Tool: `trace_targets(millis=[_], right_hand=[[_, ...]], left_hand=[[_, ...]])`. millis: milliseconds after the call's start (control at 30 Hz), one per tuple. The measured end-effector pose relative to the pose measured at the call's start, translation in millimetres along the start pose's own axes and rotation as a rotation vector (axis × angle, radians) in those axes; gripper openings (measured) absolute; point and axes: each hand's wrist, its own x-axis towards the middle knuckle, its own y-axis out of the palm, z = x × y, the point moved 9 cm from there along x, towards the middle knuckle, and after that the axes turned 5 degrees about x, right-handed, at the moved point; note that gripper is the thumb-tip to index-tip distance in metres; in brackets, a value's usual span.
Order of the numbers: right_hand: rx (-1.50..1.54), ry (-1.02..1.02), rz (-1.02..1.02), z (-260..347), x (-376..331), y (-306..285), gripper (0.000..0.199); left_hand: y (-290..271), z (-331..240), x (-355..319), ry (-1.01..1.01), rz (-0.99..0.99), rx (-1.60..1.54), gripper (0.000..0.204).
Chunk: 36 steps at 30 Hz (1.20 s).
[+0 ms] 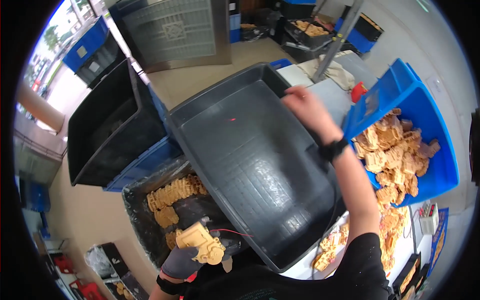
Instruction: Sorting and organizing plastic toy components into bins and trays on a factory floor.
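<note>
My left hand (181, 262), in a grey glove, grips a tan moulded plastic part (201, 243) with a boxy end and a rounded end. Thin red wire (232, 231) stretches from beside that part to the rim of a large black tray (250, 150). A small red scrap (232, 119) lies on the tray's bottom. Bare and with a dark band at the wrist, my right hand (307, 110) is over the tray's far right edge. Its fingers look bent and somewhat blurred, so whether they hold anything is unclear.
Under the tray's left side, a plastic-lined bin (135, 210) holds rows of tan parts. A tipped blue bin (440, 150) at right spills more onto a white table (400, 250). Black and blue crates (100, 125) stand left. A metal post (337, 40) rises at the back.
</note>
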Motion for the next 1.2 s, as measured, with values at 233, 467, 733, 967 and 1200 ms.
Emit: trace_targets(millis=[233,467,733,967,1200], right_hand=[[-0.601,-0.022,-0.014,-238.9,108.6,-67.0,0.049],[-0.229,0.201,0.17,-351.1,139.0,-37.5,0.052],[-0.219,0.319,-0.122,-336.6,127.4,-135.0,0.054],[0.45,0.158,0.26,16.4,-50.5,30.8,0.05],[0.537,0.155,0.711,170.7,-248.4,211.6,0.079]], left_hand=[[-49.4,6.6,-75.3,-0.024,-0.356,-0.073,0.074],[-53.8,12.4,-119.7,0.047,-0.589,-0.132,0.07],[-67.4,4.8,-119.8,0.107,-0.47,-0.176,0.069],[-101.2,0.6,-87.1,0.262,-0.341,-0.396,0.068],[-68.9,-37.3,-46.5,0.3,-0.008,-0.387,0.052]])
